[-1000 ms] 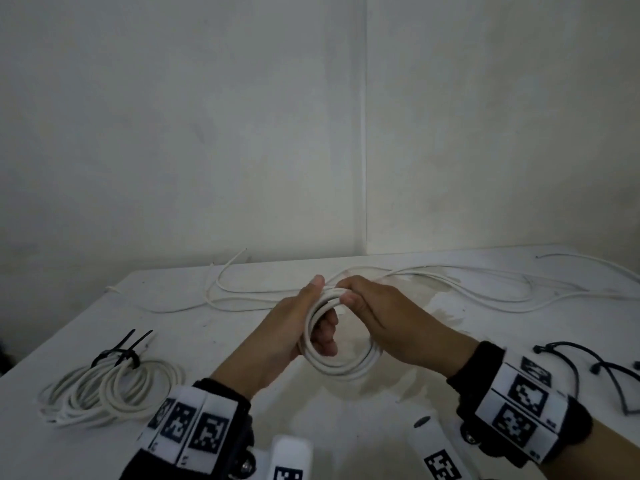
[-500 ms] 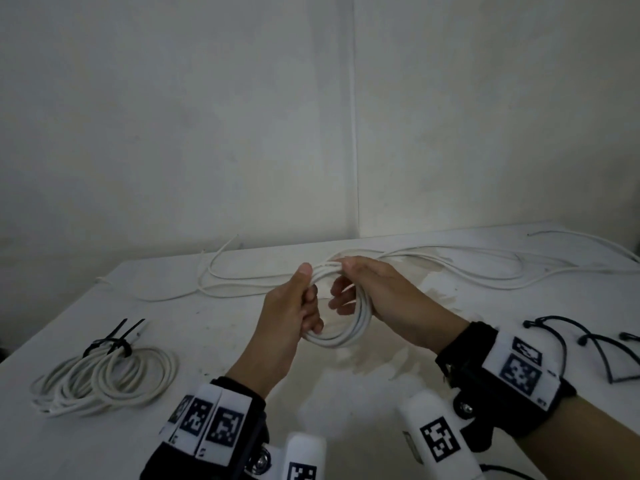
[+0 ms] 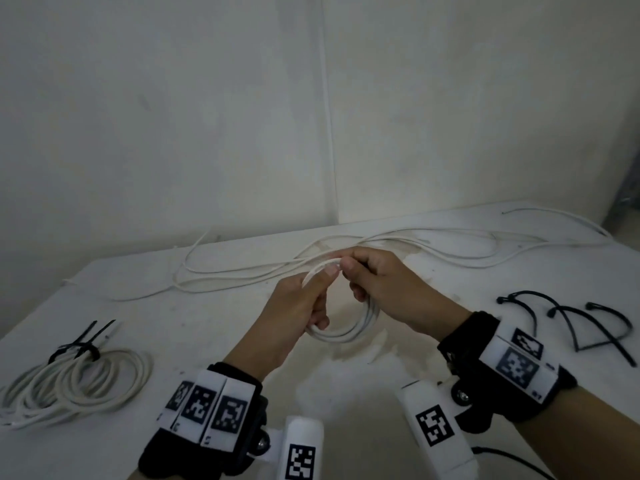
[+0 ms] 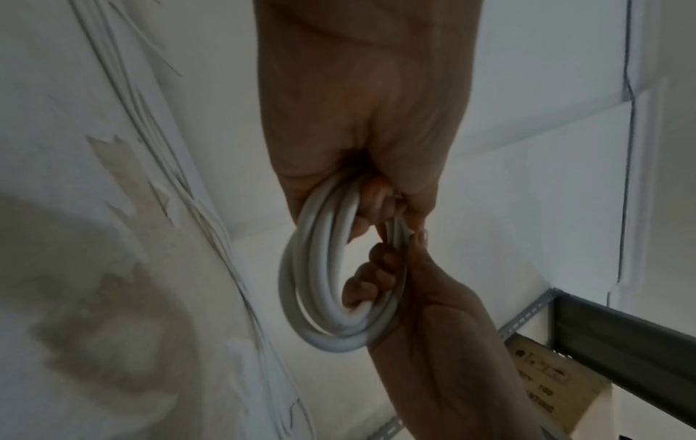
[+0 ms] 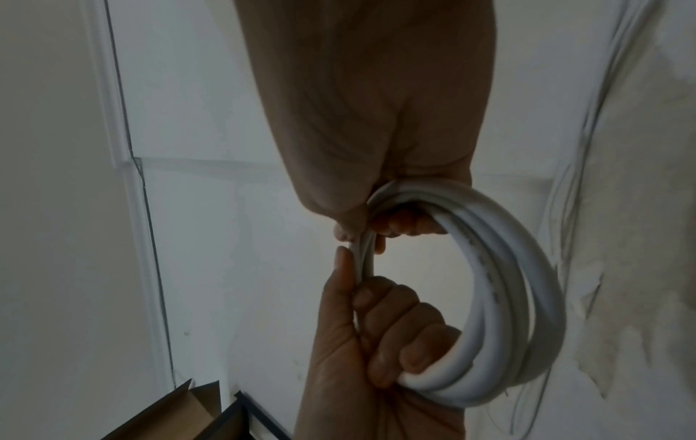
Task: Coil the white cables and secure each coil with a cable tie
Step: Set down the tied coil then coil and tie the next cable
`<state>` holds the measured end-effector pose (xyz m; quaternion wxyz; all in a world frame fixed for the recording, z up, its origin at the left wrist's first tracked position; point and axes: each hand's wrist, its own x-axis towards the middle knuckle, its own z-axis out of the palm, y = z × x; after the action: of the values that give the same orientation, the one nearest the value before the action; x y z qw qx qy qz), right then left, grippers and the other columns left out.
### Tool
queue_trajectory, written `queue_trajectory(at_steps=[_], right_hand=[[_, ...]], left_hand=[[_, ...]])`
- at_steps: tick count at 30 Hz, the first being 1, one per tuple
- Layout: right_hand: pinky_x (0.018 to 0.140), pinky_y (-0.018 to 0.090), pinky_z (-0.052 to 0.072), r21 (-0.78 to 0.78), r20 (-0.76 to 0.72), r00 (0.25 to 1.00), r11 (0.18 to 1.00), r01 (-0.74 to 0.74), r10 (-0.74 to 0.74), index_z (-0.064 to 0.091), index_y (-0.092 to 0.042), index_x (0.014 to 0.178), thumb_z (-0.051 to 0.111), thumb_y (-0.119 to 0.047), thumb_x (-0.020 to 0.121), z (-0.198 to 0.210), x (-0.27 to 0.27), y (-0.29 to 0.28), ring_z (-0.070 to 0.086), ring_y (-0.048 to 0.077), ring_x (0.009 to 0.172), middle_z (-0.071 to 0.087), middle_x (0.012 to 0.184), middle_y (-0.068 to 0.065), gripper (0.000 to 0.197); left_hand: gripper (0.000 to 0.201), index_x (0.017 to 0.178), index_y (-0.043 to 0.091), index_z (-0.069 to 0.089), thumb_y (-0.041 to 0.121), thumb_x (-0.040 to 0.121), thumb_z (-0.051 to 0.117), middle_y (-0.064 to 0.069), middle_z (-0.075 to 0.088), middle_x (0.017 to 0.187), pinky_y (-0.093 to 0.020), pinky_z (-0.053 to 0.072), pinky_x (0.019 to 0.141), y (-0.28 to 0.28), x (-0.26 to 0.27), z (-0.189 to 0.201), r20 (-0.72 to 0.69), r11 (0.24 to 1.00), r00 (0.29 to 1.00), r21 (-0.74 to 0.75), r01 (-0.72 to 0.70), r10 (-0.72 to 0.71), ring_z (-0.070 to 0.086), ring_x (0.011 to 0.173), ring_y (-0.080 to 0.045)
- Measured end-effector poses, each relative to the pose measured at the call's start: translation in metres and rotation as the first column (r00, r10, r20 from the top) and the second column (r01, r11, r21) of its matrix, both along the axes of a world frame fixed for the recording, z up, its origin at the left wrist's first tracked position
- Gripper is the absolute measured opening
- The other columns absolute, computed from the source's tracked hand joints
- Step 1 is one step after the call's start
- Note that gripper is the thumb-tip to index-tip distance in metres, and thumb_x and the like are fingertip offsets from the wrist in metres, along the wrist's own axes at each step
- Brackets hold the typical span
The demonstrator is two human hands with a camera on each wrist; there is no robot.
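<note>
On the white table (image 3: 346, 393) mid-frame, both hands have shifted grip: left hand (image 3: 294, 313) and right hand (image 3: 388, 289) now pinch the coil (image 3: 346, 336) at its top, nearly ready for tying.

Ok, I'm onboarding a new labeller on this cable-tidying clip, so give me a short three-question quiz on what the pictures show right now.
1. True or false: the finished coil at the table's left already has a black tie around it.
2. Multiple choice: the coil in progress is gripped by A) the left hand only, B) the right hand only, C) both hands.
3. Fill in: the spare black cable ties lie on the person's ____ side.

Key: 1 true; 2 C; 3 right.
</note>
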<state>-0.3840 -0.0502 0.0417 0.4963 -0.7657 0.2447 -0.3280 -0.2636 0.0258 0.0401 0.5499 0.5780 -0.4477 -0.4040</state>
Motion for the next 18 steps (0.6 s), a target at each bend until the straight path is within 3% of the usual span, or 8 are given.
queue_trajectory(at_steps=[2,5,7,11,13,16,18], right_hand=[[0.059,0.018,0.038,0.013,-0.002,0.999,0.999,0.032,-0.032,0.063,-0.016,0.105,0.042,-0.020,0.098,-0.002,-0.012,-0.003,0.043,0.007,0.057,0.046,0.065,-0.002,0.022],[0.059,0.013,0.041,0.061,-0.006,0.998,0.996,0.065,-0.065,0.063,-0.012,0.106,0.041,-0.024,0.098,-0.007,-0.031,-0.009,0.048,0.000,0.056,0.049,0.066,-0.006,0.026],[0.064,0.016,0.043,0.082,-0.031,0.997,0.994,0.074,-0.072,0.061,-0.010,0.111,0.040,-0.027,0.098,-0.010,-0.043,-0.012,0.053,0.002,0.064,0.054,0.074,-0.006,0.030],[0.075,0.020,0.045,0.075,-0.089,0.989,0.989,0.126,-0.119,0.059,-0.020,0.111,0.038,-0.035,0.097,-0.016,-0.073,-0.017,0.059,0.007,0.081,0.059,0.091,-0.007,0.029],[0.077,0.020,0.045,0.064,-0.138,0.975,0.980,0.186,-0.176,0.058,-0.021,0.111,0.039,-0.038,0.096,-0.021,-0.091,-0.022,0.058,0.007,0.082,0.061,0.095,-0.006,0.030],[0.068,0.012,0.040,-0.067,-0.289,0.894,0.939,0.337,-0.342,0.058,-0.020,0.108,0.044,-0.034,0.095,-0.031,-0.125,-0.038,0.055,0.006,0.081,0.060,0.101,-0.004,0.024],[0.068,0.014,0.038,-0.182,-0.386,0.792,0.881,0.437,-0.473,0.058,-0.017,0.110,0.049,-0.032,0.094,-0.039,-0.150,-0.053,0.052,0.008,0.085,0.056,0.104,-0.002,0.024]], left_hand=[[0.041,0.052,0.025,0.053,0.026,0.094,0.050,0.012,0.026,0.042,-0.022,0.033,0.045,-0.007,-0.011,-0.004,-0.006,1.000,1.000,-0.007,0.002,-0.002,0.025,0.037,-0.006],[0.060,0.034,0.026,0.050,0.025,0.094,0.049,0.011,0.026,0.040,-0.021,0.031,0.043,-0.018,-0.029,-0.009,-0.008,1.000,1.000,-0.016,0.009,-0.009,0.024,0.036,-0.005],[0.061,0.033,0.025,0.044,0.025,0.093,0.050,0.011,0.026,0.040,-0.020,0.031,0.041,-0.025,-0.040,-0.012,-0.016,1.000,1.000,-0.015,0.014,-0.014,0.024,0.036,-0.006],[0.060,0.034,0.026,0.042,0.024,0.093,0.051,0.011,0.026,0.040,-0.019,0.030,0.040,-0.036,-0.060,-0.019,-0.033,1.000,0.999,-0.013,0.012,-0.012,0.024,0.035,-0.007],[0.058,0.035,0.025,0.042,0.022,0.092,0.052,0.010,0.026,0.040,-0.020,0.030,0.040,-0.040,-0.066,-0.021,-0.056,1.000,0.998,-0.006,-0.013,0.013,0.024,0.036,-0.007],[0.051,0.043,0.023,0.038,0.021,0.092,0.053,0.009,0.026,0.040,-0.020,0.029,0.039,-0.046,-0.072,-0.024,-0.095,0.999,0.995,0.004,-0.034,0.034,0.024,0.035,-0.008],[0.048,0.047,0.021,0.037,0.021,0.092,0.053,0.008,0.026,0.040,-0.020,0.029,0.039,-0.049,-0.075,-0.026,-0.097,0.999,0.995,0.013,-0.035,0.036,0.024,0.035,-0.008]])
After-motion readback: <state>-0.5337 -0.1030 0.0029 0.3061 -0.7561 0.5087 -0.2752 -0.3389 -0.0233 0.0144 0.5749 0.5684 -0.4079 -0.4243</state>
